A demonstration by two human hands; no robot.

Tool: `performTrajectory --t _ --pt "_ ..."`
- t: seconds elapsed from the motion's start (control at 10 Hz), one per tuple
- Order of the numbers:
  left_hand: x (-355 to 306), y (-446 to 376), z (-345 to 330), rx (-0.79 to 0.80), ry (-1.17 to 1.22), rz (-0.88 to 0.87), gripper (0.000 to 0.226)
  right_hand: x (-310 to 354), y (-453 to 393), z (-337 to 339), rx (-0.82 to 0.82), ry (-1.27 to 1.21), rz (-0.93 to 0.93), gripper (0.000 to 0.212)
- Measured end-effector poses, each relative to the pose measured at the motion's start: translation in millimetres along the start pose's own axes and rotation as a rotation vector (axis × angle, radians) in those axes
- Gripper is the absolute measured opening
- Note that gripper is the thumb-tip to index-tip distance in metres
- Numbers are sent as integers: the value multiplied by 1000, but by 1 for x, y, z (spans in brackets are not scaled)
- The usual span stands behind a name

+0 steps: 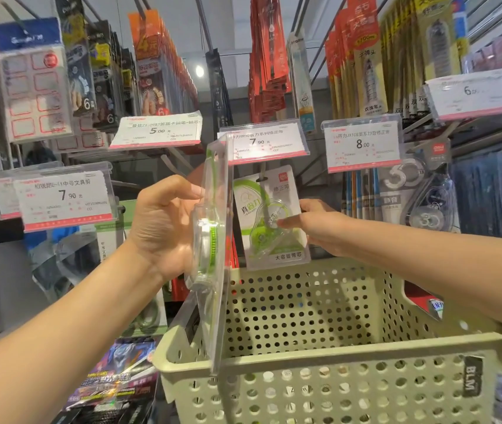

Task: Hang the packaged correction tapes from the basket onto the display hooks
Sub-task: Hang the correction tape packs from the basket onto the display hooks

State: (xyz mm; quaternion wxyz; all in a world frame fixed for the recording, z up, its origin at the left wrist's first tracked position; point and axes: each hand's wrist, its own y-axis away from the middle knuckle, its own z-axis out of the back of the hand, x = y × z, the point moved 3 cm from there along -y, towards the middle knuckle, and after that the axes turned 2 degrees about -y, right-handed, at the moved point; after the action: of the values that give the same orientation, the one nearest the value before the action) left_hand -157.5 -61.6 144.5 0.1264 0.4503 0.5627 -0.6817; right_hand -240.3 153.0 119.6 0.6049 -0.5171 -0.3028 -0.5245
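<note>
Meanwhile, one packaged correction tape (213, 240) is gripped edge-on by the left hand (164, 221), while another pack (269, 218), hung on the hook at one o'clock, is pinched by the right hand (314, 228).

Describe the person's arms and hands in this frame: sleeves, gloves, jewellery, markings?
Both forearms are bare up to the frame edge, so no sleeves show. The left hand and right hand wear no gloves. No watch, bracelet or ring is visible on either wrist or on the fingers that show. No tattoos or other markings can be made out.

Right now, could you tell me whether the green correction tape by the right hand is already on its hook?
It is on: the hook's wire passes through the hang hole of the green correction tape, under the 7.90 price tag. The right hand pinches its edge.
</note>
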Motion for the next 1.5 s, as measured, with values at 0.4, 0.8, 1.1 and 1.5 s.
performTrajectory --t 0.4,0.8,1.1,1.5 --pt "15 -5 -20 26 155 110 44 40 101 10 100 -7 194 71" --pt "20 -5 -27 -148 107 -48 36 46 149 -6 297 -180 303 46" --pt "12 -8 -25 2 -47 -25 37 40 141 6 203 -117 352 42" --pt "-1 -17 -17 35 -277 -130 43 17 132 35 283 8 257 44"
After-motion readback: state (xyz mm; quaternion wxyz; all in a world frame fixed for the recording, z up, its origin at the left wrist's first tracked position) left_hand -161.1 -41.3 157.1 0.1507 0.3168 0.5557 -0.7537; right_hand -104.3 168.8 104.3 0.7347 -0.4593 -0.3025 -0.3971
